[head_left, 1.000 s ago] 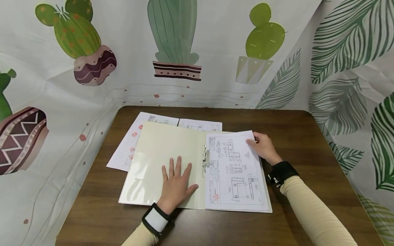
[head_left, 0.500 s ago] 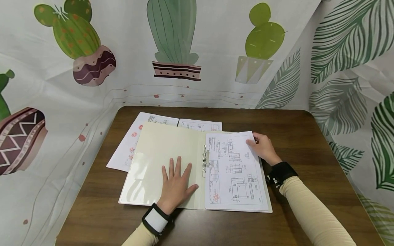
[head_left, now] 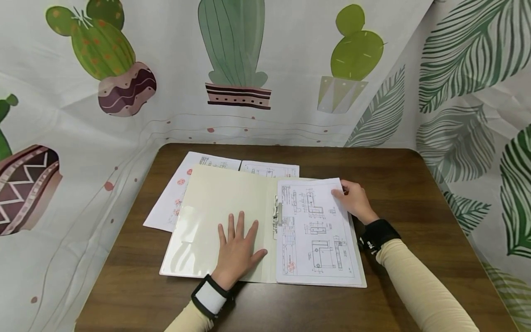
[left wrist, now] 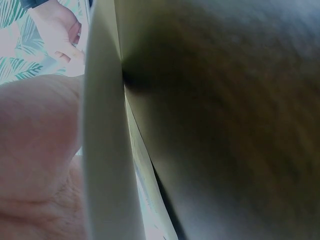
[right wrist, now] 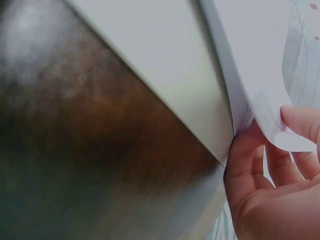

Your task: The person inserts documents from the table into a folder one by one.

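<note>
A: What carries it all?
B: A brown counter point(head_left: 137, 276). The folder point(head_left: 199, 207) lies open on it, over some papers point(head_left: 166, 212) that jut out past its far and left edges.
A: How would the folder handle?
B: Light and fairly stiff, I'd judge. Its glossy cover looks slippery, so a flat palm or a hold on the outer edges suits it.
A: And the sheet point(head_left: 327, 226)?
B: It lies on the folder's right half, drawings up. I'd expect it to be very light, limp and quick to crease. A free corner is the place to take it, thumb above, fingers beneath.
A: The hands?
B: The left hand point(head_left: 237, 251) rests on the folder's left cover, fingers straight and spread, grasping nothing. The right hand point(head_left: 354, 198) pinches the sheet's far right corner, where the paper curls. One layer or several, I cannot tell.
A: Smallest part?
B: The metal clip point(head_left: 275, 219), at the sheet's left edge. It looks rigid; whether it fastens the sheet I cannot tell, so a hard tug might tear it.
</note>
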`<state>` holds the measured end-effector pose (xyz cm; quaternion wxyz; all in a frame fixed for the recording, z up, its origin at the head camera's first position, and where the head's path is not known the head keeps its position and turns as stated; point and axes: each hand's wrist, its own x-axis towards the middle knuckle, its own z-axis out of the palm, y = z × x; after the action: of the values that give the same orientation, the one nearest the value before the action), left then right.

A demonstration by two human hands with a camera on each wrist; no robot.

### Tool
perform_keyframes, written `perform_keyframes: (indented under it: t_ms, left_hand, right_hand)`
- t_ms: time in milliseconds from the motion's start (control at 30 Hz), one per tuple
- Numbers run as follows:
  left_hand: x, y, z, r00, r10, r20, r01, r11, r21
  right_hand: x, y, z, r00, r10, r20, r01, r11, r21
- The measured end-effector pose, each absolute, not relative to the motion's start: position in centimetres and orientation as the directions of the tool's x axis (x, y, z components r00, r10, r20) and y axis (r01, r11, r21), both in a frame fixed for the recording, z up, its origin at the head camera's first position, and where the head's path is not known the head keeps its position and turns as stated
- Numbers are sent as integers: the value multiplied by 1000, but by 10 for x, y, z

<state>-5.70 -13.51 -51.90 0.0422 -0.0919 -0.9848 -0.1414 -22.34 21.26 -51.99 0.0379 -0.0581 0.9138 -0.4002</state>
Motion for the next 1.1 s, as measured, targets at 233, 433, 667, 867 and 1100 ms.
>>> perform_keyframes:
  t_ms: [233,433,667,867,1100]
  left_hand:
    - [-56,-135,-519,-981,167,103,189,942,279]
    - [-57,-134,-520,-981,166,105,189,941,279]
    - [-57,-135,-521,-978,171,118,198,940,280]
    - [-57,-136,-522,-979,170,115,196,941,276]
    - [-56,-137,-521,-978,173,118,199,946,257]
  right_hand:
    - [-220,208,-518,-992,-122,-39,-58,697,-714]
    - [-219,204,-519,-993,-121,-9,-83,731,-677]
    - [-219,201,-514,-995,-97,21,-90,797,-597]
    - [-216,202,-516,-993,-109,43,-114,813,-570]
    - [-216,204,-518,-977,-206,46,-197,809,-553]
